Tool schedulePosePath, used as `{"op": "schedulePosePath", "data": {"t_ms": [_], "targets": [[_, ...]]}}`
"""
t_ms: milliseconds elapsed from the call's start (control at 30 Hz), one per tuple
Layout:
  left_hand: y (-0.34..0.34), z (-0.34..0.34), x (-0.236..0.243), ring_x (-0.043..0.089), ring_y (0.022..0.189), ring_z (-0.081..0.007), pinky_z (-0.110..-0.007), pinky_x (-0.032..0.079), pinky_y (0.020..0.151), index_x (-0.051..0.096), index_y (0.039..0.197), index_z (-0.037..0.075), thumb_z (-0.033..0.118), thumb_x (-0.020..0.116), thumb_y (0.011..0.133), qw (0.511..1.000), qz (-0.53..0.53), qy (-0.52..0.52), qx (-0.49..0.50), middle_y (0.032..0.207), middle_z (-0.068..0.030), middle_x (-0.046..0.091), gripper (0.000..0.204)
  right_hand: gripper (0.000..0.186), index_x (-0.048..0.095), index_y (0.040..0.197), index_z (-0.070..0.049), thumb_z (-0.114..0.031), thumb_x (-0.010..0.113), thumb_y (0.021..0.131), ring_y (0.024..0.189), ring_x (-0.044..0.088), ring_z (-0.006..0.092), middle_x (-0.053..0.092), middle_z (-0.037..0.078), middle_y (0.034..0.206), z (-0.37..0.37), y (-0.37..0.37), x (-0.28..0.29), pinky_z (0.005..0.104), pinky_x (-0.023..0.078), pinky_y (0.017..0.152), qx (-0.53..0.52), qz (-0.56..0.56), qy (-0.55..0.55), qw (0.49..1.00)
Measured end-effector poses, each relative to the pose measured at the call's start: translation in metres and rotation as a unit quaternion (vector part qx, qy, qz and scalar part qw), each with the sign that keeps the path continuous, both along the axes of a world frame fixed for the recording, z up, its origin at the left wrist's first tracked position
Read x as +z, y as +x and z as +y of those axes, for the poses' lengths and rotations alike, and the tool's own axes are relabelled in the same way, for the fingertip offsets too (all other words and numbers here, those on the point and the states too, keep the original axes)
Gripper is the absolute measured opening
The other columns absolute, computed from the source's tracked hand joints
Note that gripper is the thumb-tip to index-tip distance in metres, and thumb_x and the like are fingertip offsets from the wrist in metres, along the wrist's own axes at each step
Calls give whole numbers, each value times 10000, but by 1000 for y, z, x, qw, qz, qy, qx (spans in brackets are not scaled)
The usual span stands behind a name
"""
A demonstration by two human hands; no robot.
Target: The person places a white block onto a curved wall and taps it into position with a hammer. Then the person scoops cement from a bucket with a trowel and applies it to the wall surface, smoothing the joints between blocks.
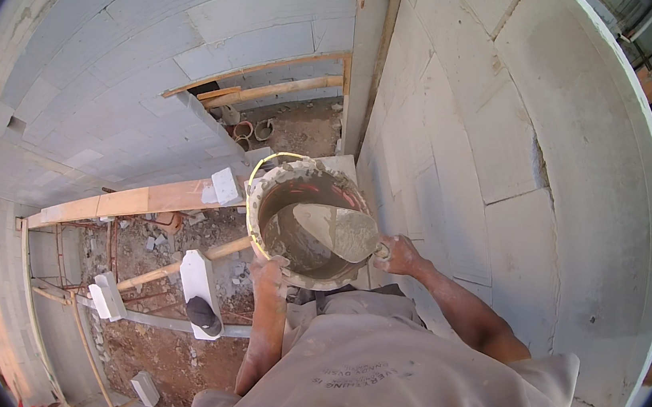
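Note:
A mortar-caked bucket [254,215] with a raised yellow handle is in front of my body, its inside coated with wet grey mortar [282,235]. My left hand [268,269] is closed on the near left part of its rim. With its fingers wrapped round the handle, my right hand [400,256] holds a trowel [336,232] at the bucket's right side. The broad blade lies across the bucket's mouth, smeared with grey mortar. What is under the blade is hidden.
A tall block wall [462,139] rises close on my right. Left of the bucket runs a wooden beam [142,197] with a pale block [225,186] on it. Below lie rubble, a pole, and a white block [199,290] with a dark cap [204,317] on it.

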State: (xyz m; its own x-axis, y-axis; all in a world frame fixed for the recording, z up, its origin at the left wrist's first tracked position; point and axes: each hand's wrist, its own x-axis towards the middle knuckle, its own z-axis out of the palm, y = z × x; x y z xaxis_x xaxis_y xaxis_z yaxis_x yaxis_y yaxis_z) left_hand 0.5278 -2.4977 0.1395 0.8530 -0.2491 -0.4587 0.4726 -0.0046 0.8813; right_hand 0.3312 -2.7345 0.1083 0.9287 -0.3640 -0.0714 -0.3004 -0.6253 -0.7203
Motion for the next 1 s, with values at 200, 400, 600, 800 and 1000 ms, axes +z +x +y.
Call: {"op": "schedulePosePath", "data": {"t_ms": [200,400,600,800,1000], "targets": [[23,10,-4,587,787,-217,-336,476,667,579,1038,-13,-87,567,638,998,45,19,-48,921,-81,590,407,553,599,1140,5,-267,686,667,888,632,424,656,265,920,50,3,-25,460,499,821,-93,-60,13,994],[31,25,-12,629,754,-221,-337,529,674,601,925,-19,-29,550,690,978,-154,-30,-136,842,-96,619,241,538,595,1137,-6,-250,691,667,886,633,425,655,266,916,76,9,-34,459,500,806,-149,-108,23,983],[23,14,24,586,689,-191,-316,481,624,585,959,-3,-46,562,677,991,18,-44,-123,818,-66,586,286,535,592,1131,-10,-254,705,670,910,635,413,656,261,942,82,4,-34,448,503,803,-170,-127,45,976],[28,5,11,622,740,-228,-337,524,639,586,952,-7,-32,549,709,989,25,-78,-122,822,-92,596,247,545,584,1152,-17,-266,700,681,913,634,413,659,251,941,74,3,-42,447,504,807,-207,-121,40,970],[40,-3,-7,641,851,-316,-500,550,788,558,1025,-32,-56,534,724,985,114,-73,-109,917,-148,611,303,568,549,1188,-4,-220,664,675,950,615,433,638,265,998,53,14,-36,459,488,815,-242,-107,89,960]]}}
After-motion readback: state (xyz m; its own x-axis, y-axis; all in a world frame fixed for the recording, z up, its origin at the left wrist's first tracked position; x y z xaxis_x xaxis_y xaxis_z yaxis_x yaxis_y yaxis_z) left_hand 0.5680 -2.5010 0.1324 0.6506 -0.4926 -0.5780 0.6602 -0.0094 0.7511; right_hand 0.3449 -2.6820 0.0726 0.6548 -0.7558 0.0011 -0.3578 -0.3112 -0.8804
